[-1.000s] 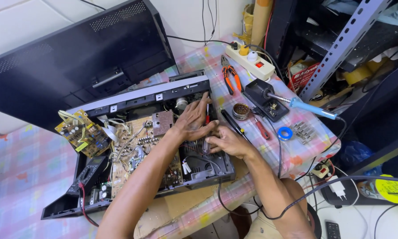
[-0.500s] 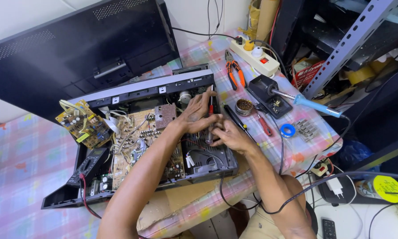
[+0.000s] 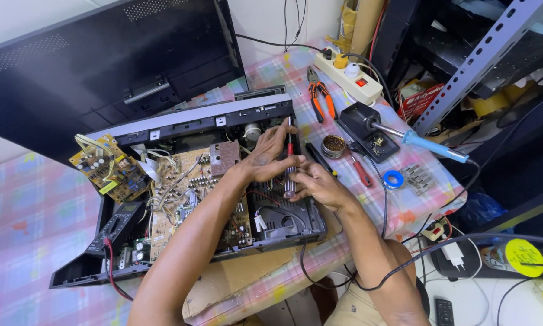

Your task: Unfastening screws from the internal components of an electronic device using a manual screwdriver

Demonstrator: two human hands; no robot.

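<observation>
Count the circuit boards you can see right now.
2: a small yellow board lying loose at the chassis's left, and a large tan board inside the chassis. Arms may hide others.

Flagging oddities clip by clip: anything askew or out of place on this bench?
Yes. A yellow circuit board sits tilted outside the opened black chassis, hanging by its wires. Both hands, left and right, hold a screwdriver over the chassis.
</observation>
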